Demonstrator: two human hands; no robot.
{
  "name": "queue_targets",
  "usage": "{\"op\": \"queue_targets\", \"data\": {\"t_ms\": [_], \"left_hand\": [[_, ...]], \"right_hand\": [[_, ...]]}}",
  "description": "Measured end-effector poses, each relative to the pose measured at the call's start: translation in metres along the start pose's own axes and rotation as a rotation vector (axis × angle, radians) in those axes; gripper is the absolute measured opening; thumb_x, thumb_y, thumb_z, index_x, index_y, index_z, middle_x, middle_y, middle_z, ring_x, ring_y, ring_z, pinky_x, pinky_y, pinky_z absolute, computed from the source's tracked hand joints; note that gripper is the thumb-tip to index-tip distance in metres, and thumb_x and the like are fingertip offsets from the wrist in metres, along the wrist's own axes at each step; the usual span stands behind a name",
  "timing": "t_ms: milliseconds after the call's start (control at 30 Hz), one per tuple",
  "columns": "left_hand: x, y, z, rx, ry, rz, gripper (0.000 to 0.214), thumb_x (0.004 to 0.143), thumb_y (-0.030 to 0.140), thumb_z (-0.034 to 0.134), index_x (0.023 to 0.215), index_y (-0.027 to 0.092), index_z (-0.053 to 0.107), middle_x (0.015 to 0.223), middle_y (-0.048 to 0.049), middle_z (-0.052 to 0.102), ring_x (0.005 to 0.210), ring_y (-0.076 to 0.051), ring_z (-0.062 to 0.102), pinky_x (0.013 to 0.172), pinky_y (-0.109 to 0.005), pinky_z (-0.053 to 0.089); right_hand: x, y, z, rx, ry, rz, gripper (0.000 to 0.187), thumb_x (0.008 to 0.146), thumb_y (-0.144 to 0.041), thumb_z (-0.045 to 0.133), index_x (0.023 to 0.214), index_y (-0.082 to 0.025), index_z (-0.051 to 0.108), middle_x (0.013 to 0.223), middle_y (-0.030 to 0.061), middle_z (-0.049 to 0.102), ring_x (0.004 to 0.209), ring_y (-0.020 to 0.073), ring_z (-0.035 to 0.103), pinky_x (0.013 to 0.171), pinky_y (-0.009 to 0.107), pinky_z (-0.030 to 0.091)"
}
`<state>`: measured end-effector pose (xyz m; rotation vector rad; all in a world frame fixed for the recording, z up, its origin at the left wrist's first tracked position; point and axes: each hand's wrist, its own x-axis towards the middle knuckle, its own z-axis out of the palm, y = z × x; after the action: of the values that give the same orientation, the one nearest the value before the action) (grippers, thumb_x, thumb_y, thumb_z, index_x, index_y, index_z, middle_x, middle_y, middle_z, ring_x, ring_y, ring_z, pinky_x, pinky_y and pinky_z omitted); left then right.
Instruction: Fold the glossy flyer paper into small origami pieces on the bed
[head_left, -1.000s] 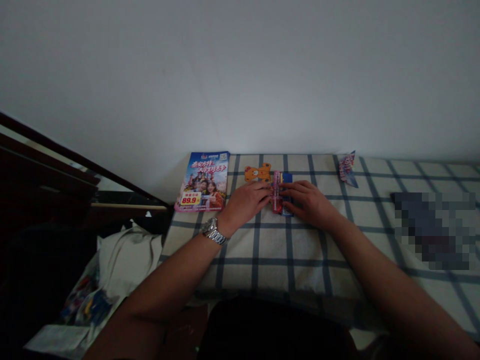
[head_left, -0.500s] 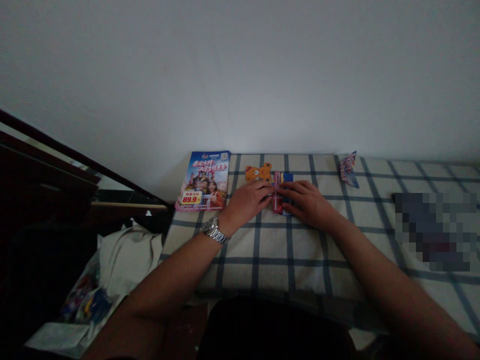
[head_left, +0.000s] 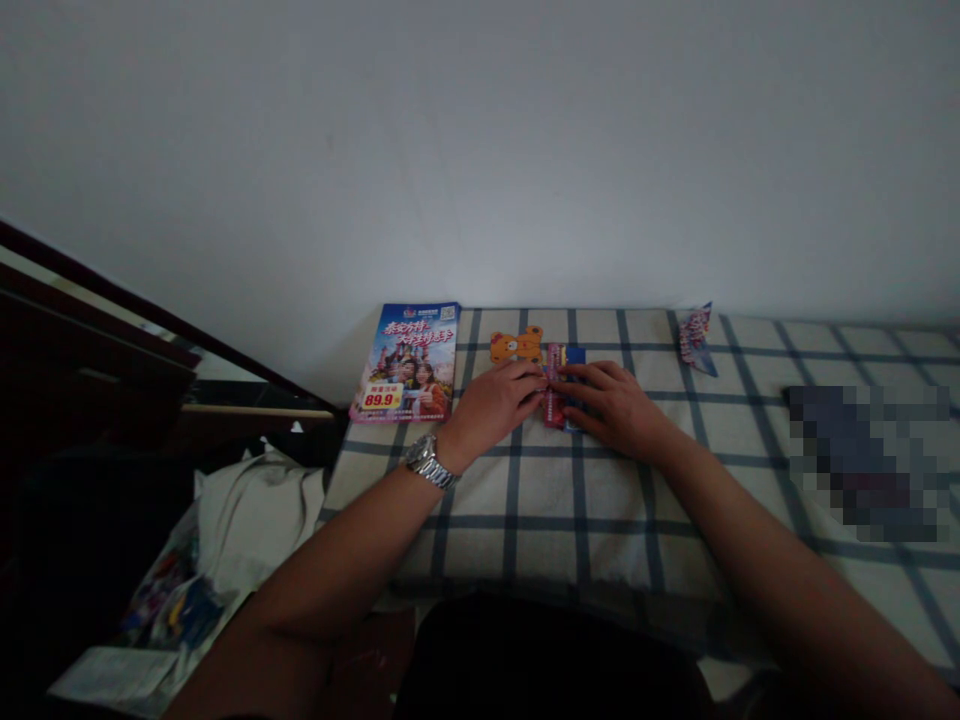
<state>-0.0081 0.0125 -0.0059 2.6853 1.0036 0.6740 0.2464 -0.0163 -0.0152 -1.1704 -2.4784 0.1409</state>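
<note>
A small folded paper flyer (head_left: 555, 412), pink and blue, lies on the checked cloth with both hands on it. From the left, my left hand (head_left: 504, 398) has its fingers bent and pressed together at the flyer's pink edge; a metal watch (head_left: 431, 462) is on that wrist. My right hand (head_left: 611, 402) grips the flyer from the right, fingertips on the pink strip and thumb near the lower edge. The fingers cover much of the paper. Just behind the left fingers lies an orange bear-shaped cutout (head_left: 516, 346).
A stack of printed flyers (head_left: 409, 360) lies at the left by the wall. Another folded paper piece (head_left: 696, 340) stands toward the back right. A blurred dark object (head_left: 855, 465) lies far right. White bags (head_left: 255, 510) sit below the bed's left edge.
Both hands stay on the folded flyer with only slight finger shifts; the right fingertips have moved a little toward the left hand's. Everything else is in the same place.
</note>
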Motion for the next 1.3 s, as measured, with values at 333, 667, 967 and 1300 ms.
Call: {"op": "queue_targets", "data": {"t_ms": [333, 667, 967, 1300], "left_hand": [[0.0004, -0.0013, 0.0007, -0.029, 0.004, 0.004, 0.014, 0.102, 0.021, 0.065, 0.113, 0.020, 0.074, 0.126, -0.0063, 0.070, 0.121, -0.022, 0.066, 0.107, -0.041, 0.057], [-0.0017, -0.0040, 0.0048, -0.016, 0.038, -0.004, 0.021, 0.102, 0.023, 0.066, 0.122, 0.020, 0.072, 0.129, -0.0062, 0.071, 0.122, -0.023, 0.067, 0.107, -0.041, 0.057], [-0.0010, -0.0029, 0.0043, -0.015, 0.042, -0.010, 0.020, 0.101, 0.021, 0.067, 0.120, 0.018, 0.073, 0.129, -0.0071, 0.072, 0.121, -0.023, 0.067, 0.108, -0.042, 0.057], [-0.0019, -0.0035, 0.0050, -0.012, 0.046, -0.008, 0.017, 0.102, 0.024, 0.066, 0.117, 0.019, 0.074, 0.127, -0.0066, 0.072, 0.119, -0.023, 0.068, 0.106, -0.042, 0.058]], "right_hand": [[0.0006, 0.0016, 0.0002, 0.025, 0.015, 0.000, 0.039, 0.103, -0.038, 0.062, 0.139, -0.025, 0.069, 0.145, 0.0110, 0.066, 0.126, 0.0351, 0.060, 0.106, 0.058, 0.052], [0.0002, -0.0007, 0.0017, -0.001, -0.013, 0.021, 0.040, 0.104, -0.040, 0.059, 0.140, -0.025, 0.069, 0.149, 0.0113, 0.064, 0.128, 0.0356, 0.058, 0.107, 0.059, 0.051], [0.0011, -0.0007, 0.0001, 0.002, -0.017, 0.017, 0.040, 0.104, -0.040, 0.061, 0.139, -0.024, 0.070, 0.148, 0.0117, 0.065, 0.127, 0.0353, 0.059, 0.106, 0.057, 0.051], [0.0013, -0.0001, -0.0008, 0.021, -0.010, 0.007, 0.038, 0.103, -0.038, 0.062, 0.138, -0.024, 0.071, 0.147, 0.0122, 0.065, 0.127, 0.0351, 0.059, 0.106, 0.057, 0.051]]}}
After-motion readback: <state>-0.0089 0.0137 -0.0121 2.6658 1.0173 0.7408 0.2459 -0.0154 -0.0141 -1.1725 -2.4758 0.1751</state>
